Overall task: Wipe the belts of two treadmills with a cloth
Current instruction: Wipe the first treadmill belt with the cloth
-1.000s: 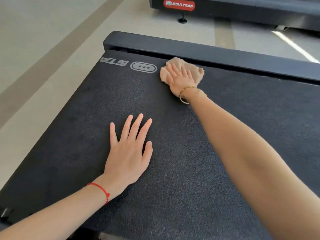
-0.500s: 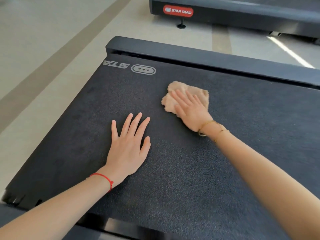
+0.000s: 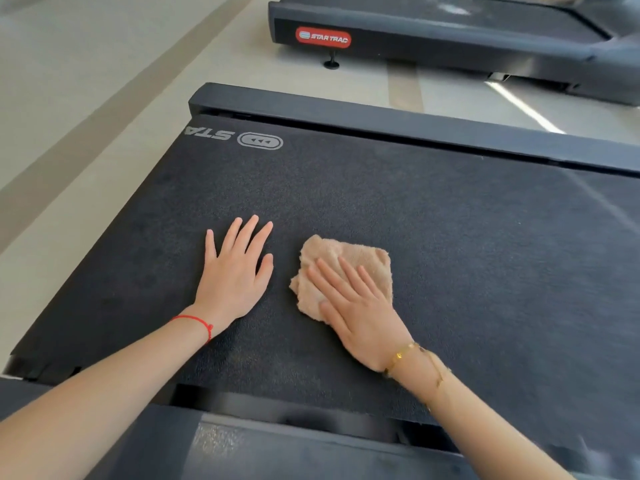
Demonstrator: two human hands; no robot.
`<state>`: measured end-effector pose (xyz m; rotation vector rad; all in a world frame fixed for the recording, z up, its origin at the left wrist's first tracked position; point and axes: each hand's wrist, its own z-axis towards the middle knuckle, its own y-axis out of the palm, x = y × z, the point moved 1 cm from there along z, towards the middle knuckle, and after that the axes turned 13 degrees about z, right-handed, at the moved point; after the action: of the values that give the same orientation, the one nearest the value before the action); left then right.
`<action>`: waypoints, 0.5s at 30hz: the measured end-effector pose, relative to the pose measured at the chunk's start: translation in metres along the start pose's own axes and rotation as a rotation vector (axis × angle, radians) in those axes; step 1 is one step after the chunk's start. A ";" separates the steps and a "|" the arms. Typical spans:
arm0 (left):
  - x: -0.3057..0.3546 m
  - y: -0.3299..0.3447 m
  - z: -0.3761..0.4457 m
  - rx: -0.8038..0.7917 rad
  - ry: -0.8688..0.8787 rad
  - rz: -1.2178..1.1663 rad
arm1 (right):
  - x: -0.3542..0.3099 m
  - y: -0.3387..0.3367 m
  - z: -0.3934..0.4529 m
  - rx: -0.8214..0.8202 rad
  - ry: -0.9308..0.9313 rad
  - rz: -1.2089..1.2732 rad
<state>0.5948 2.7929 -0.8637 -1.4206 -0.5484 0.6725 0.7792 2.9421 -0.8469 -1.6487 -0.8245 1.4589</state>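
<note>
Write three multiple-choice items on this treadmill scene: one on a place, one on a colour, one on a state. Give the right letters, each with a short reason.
1. Where does the cloth lie?
A. On the floor
B. On the near treadmill's belt
C. On the far treadmill

2. What colour is the string bracelet on the left wrist?
A. Red
B. Blue
C. Green

3. How is the right hand on the cloth?
A. Lifted clear of it
B. Clenched in a fist around it
C. Laid flat on it with straight fingers

Answers:
1. B, the tan cloth sits on the dark textured belt beside the left hand.
2. A, a thin red string circles that wrist.
3. C, the fingers lie extended across the cloth, pressing it to the belt.
</note>
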 end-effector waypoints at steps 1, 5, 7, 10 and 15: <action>-0.001 0.000 -0.002 0.000 0.003 -0.003 | 0.004 -0.001 -0.010 0.005 -0.005 -0.007; -0.002 -0.001 -0.011 -0.009 0.001 -0.018 | 0.043 -0.022 -0.024 0.073 0.115 -0.041; -0.003 -0.001 -0.017 -0.008 0.005 -0.025 | 0.066 -0.036 -0.010 0.111 0.247 -0.040; -0.004 -0.002 -0.030 0.005 0.014 -0.029 | 0.073 -0.044 0.015 0.164 0.417 -0.015; -0.005 -0.001 -0.041 0.007 0.023 -0.018 | 0.023 -0.013 0.018 0.065 0.271 -0.023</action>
<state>0.6202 2.7606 -0.8658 -1.4138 -0.5402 0.6426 0.7645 2.9700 -0.8480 -1.7340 -0.6348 1.1996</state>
